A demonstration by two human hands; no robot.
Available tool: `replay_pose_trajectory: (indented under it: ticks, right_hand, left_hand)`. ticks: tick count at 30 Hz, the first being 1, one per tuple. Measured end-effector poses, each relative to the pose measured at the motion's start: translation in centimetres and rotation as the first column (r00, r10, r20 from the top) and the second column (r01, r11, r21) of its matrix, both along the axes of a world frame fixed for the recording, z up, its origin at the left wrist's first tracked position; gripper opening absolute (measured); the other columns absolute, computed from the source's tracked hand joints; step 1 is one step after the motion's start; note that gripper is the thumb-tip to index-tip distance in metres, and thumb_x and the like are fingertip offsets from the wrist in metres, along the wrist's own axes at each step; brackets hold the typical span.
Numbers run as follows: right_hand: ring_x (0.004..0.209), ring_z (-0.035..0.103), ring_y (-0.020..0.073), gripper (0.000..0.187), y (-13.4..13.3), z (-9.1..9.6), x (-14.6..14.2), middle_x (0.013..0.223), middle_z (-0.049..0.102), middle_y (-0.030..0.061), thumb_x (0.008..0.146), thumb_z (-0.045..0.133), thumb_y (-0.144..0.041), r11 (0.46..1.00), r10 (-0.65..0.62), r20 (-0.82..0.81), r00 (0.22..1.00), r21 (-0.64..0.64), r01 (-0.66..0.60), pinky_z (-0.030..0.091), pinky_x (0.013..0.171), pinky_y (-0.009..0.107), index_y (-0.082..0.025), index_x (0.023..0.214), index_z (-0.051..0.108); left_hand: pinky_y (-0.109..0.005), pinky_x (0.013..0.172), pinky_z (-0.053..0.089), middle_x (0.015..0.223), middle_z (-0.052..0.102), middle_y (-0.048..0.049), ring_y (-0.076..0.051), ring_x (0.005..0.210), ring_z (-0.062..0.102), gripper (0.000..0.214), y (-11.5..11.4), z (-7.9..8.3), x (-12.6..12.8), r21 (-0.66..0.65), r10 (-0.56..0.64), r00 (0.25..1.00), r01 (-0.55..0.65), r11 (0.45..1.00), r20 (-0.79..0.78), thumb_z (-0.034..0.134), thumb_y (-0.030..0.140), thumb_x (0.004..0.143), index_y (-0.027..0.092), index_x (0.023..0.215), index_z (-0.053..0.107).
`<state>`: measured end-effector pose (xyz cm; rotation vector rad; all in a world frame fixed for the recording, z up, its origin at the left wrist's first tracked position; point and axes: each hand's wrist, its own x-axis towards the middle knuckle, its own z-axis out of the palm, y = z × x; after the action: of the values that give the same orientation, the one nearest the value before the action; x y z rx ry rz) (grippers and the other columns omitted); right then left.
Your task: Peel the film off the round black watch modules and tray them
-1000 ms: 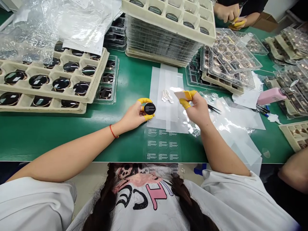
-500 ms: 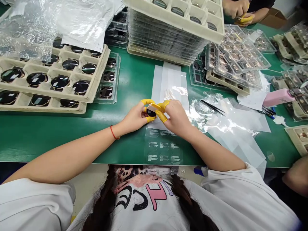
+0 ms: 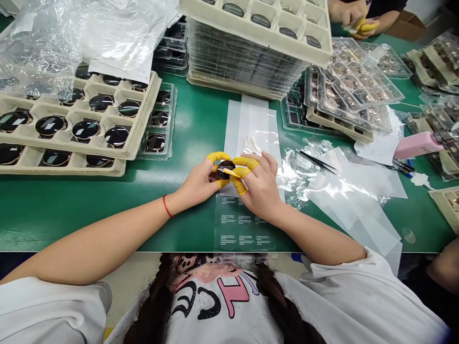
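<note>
My left hand (image 3: 201, 180), with yellow finger cots on thumb and fingertip, grips a round black watch face (image 3: 224, 166) by its edge. White printed lines show on the dark front. My right hand (image 3: 263, 184), also in yellow finger cots, is closed around a thin pale flat piece (image 3: 229, 171) lying against the watch face; its kind cannot be made out. Below both hands, a clear sheet of printed film labels (image 3: 246, 220) hangs over the table's front edge. Behind them lie white translucent strips (image 3: 234, 122) and a crumpled white wipe (image 3: 251, 145).
Trays of round black watches (image 3: 86, 129) stand at left under plastic bags (image 3: 39, 43). A tall tray stack (image 3: 247, 59) rises at the back. Right are black tweezers (image 3: 317, 161), clear film scraps (image 3: 355, 186), a pink bottle (image 3: 418, 145) and more trays (image 3: 358, 71). A co-worker's hands (image 3: 353, 16) show beyond.
My right hand has turned and its fingers have spread somewhat, with the pale piece now lower across the watch face. More of the dark face shows. The left hand keeps its hold.
</note>
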<state>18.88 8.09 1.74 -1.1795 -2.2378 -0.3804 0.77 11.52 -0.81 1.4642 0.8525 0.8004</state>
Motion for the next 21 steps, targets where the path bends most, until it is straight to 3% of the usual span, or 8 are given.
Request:
replay_pose_trajectory:
  ticks: [8,15,21]
  right_hand:
    - [0.102,0.057,0.0200,0.004,1.1,-0.3,-0.1,0.090,0.065,0.0030,0.091,0.051,-0.019,0.999,-0.005,-0.028,1.000,0.034,0.006,0.028,0.108,0.044,-0.021,0.088,0.054]
    - [0.085,0.053,0.0183,0.006,2.6,-0.7,0.3,0.076,0.059,0.0008,0.089,0.046,-0.018,0.999,-0.027,-0.063,0.998,-0.047,0.024,0.032,0.102,0.040,-0.021,0.085,0.049]
    - [0.082,0.053,0.0183,0.008,2.9,-0.4,0.8,0.079,0.061,0.0018,0.089,0.045,-0.017,0.991,-0.045,-0.076,0.996,-0.129,0.035,0.032,0.103,0.042,-0.021,0.088,0.051]
  left_hand:
    - [-0.024,0.074,0.054,0.098,0.065,-0.0014,-0.012,0.082,0.066,0.049,0.1,-0.1,0.0,0.024,0.010,1.000,-0.009,1.000,-0.013,0.069,0.017,0.076,0.018,0.121,0.048]
    - [-0.029,0.080,0.054,0.098,0.066,-0.0032,-0.015,0.086,0.066,0.057,0.3,-0.4,0.0,-0.037,-0.023,0.999,0.024,0.999,0.032,0.072,0.022,0.076,0.017,0.125,0.044]
    - [-0.029,0.078,0.053,0.092,0.065,-0.0016,-0.013,0.082,0.064,0.060,0.4,0.3,0.0,-0.058,-0.068,0.997,0.070,0.996,0.032,0.072,0.020,0.074,0.017,0.126,0.043]
